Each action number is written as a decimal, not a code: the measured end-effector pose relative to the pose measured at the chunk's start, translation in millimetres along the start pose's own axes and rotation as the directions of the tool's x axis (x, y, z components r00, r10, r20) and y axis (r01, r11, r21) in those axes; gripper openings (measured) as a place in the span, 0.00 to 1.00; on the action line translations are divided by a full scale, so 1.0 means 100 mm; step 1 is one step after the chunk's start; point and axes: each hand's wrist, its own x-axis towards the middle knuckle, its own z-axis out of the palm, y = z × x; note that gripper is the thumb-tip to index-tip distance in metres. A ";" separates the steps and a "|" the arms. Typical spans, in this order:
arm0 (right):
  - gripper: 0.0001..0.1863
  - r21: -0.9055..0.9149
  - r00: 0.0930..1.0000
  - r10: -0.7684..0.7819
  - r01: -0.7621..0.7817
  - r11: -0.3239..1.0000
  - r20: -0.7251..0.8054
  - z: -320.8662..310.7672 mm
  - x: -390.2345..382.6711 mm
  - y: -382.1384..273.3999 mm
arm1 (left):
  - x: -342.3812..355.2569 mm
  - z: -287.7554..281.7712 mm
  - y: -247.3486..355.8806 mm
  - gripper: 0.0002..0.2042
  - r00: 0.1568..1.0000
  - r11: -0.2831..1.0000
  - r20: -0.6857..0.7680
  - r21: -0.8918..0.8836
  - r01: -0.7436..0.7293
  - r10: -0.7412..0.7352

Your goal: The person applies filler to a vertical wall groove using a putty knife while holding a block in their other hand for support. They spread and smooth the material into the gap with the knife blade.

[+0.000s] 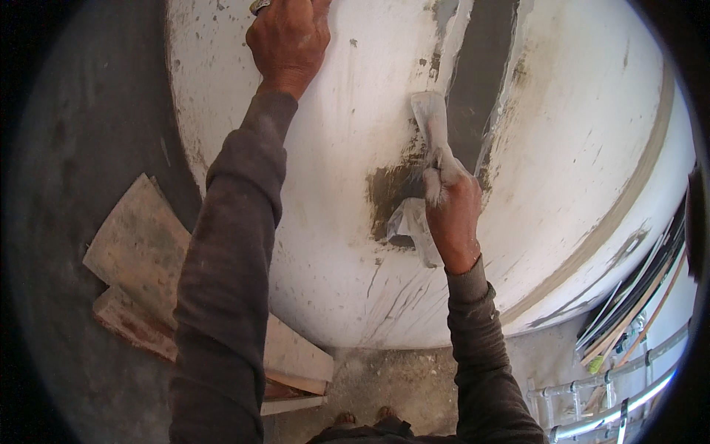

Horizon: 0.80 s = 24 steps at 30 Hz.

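The right hand [452,211] grips a putty knife [430,122] caked with white filler, its blade laid flat against the wall [592,133], and a crumpled pale plastic sheet [411,226] is bunched under the same hand, possibly pinched by the lower fingers, though the view is too smeared to be sure. The left hand [290,41] is pressed on the wall up and away from the right, fingers running out of frame, so I cannot tell whether it is flat or curled; it holds nothing that shows.

Most of the wall around both hands is already skimmed white. What looks left is the dark bare stripe [481,81] just beside the blade, the brownish patch [388,189] at the right hand's thumb side, and a tan band [629,200] farther out to the right.

Below the left forearm, wooden planks [148,259] lie stacked on the floor [392,385]. Out past the right elbow stand an aluminium ladder [614,392] and leaning boards [636,296], which crowd that side; the space between the arms is open.
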 end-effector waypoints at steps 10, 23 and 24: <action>0.41 0.016 0.999 0.040 -0.041 0.999 0.025 -0.11 0.13 -0.17 | -0.02 -0.01 0.01 0.08 0.999 0.999 0.025 -0.024 0.031 -0.031; 0.41 0.084 0.997 0.025 -0.018 0.996 -0.074 -0.13 0.34 -0.26 | -0.01 -0.02 -0.02 0.07 0.999 1.000 0.036 0.001 0.010 -0.010; 0.41 0.071 0.997 0.019 -0.013 0.997 -0.080 -0.15 0.35 -0.27 | -0.01 -0.01 0.01 0.07 1.000 1.000 0.024 -0.015 0.014 -0.013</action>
